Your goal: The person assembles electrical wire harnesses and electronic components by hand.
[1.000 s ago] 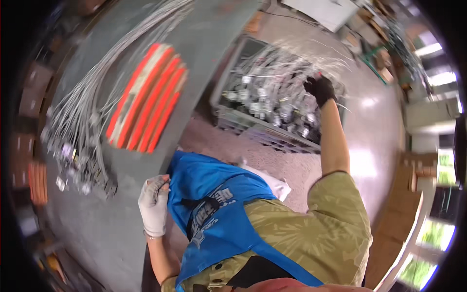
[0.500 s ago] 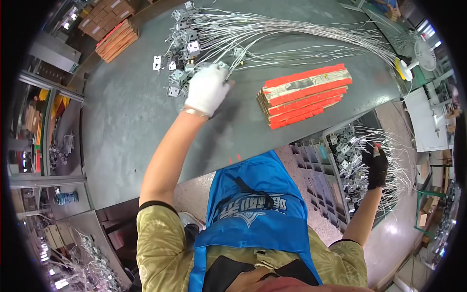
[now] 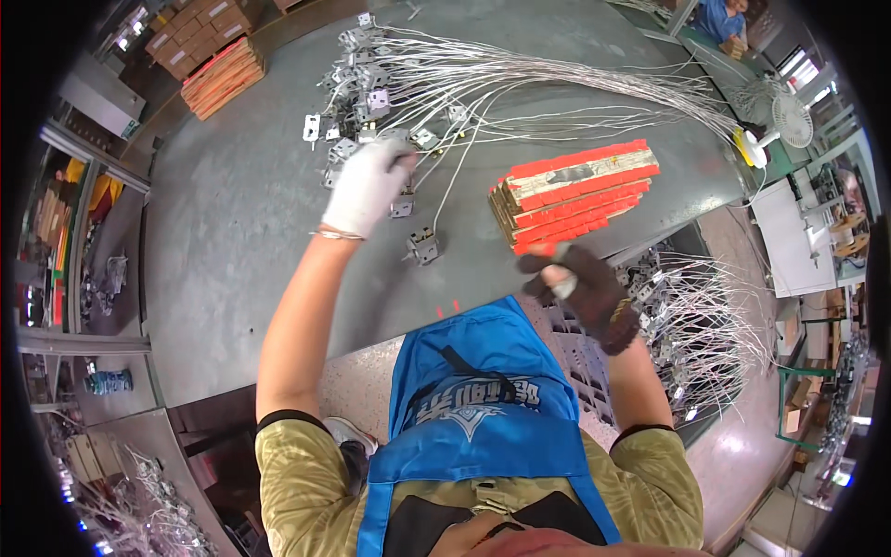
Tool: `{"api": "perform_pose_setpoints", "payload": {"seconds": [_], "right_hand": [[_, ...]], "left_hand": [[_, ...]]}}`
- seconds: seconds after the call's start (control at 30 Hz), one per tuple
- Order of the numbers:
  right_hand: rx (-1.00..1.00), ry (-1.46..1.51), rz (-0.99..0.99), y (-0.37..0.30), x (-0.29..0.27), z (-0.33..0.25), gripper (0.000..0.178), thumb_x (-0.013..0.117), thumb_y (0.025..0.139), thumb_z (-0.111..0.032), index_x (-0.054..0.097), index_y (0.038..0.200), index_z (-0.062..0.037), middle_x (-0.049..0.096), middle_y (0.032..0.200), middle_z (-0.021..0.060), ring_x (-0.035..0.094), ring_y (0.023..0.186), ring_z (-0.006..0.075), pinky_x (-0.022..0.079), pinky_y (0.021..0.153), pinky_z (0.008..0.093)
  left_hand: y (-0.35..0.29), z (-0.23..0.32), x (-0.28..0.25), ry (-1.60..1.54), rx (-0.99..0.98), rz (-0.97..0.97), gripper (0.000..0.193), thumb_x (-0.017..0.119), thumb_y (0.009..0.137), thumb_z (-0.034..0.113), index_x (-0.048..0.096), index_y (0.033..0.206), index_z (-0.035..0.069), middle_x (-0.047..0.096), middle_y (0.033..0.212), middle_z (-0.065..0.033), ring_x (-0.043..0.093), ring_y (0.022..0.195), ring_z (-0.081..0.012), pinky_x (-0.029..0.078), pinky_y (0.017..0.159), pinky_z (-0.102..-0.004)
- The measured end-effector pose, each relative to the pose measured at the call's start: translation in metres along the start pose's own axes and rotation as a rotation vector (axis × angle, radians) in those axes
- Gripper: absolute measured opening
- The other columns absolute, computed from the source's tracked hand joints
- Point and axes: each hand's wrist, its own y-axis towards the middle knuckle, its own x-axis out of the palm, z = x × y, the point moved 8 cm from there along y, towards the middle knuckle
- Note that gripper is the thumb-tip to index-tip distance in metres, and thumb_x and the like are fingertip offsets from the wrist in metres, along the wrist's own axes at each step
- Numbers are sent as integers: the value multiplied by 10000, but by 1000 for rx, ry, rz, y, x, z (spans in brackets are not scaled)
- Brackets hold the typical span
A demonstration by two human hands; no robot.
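Note:
My left hand (image 3: 364, 186), in a white glove, is at the near edge of a pile of metal brackets with wires (image 3: 357, 79). Its fingers are partly hidden and blurred, so what they grip does not show. One bracket (image 3: 402, 204) lies close beside that hand. Nearer to me, a single metal bracket (image 3: 422, 246) rests apart on the table, its white wire running back toward the bundle. My right hand (image 3: 589, 295), in a dark glove with light wrapping on the thumb, hovers by the table's front edge. Its fingers are apart and nothing shows in them.
A stack of red-edged wooden boards (image 3: 580, 190) sits on the grey table (image 3: 223, 251). Long white wires (image 3: 557, 70) stretch to the far right, near a white fan (image 3: 789, 121). Below the table's right edge, a crate holds more wired parts (image 3: 696, 325). Another person (image 3: 722, 23) is at the far right.
My right hand has come from the crate of wired parts to the table's front edge. My left hand has shifted slightly left, and a single bracket now lies separate on the table.

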Motion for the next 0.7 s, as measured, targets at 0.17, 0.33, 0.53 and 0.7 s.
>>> {"api": "perform_pose_setpoints", "payload": {"seconds": [0.17,0.33,0.53,0.7], "right_hand": [[35,-109,-193,-12,51,4,360,586,974,-189,579,1286,-8,688,1131,134,695,928,203,549,745,324],[68,-218,-176,-26,43,16,356,583,977,-170,571,1285,8,691,1110,143,688,903,192,550,745,332],[205,37,-241,-6,70,9,413,572,987,-291,585,1274,5,694,1080,153,676,797,181,531,688,317],[404,836,-144,102,129,21,587,616,958,-427,418,1364,-52,660,1148,157,646,770,213,467,591,307]], "left_hand": [[17,2,74,299,32,-74,157,560,882,163,644,968,60,677,922,-181,653,926,-361,521,797,-464],[26,-12,83,252,-102,-175,184,543,868,166,666,979,86,699,923,-188,667,885,-367,526,813,-460],[-33,-18,-57,-165,-506,-196,286,585,944,273,641,1034,7,665,839,-169,652,725,-251,504,693,-366],[-164,-27,-148,13,-603,-71,98,612,930,78,610,916,-19,592,691,-104,530,570,-157,429,549,-315]]}}
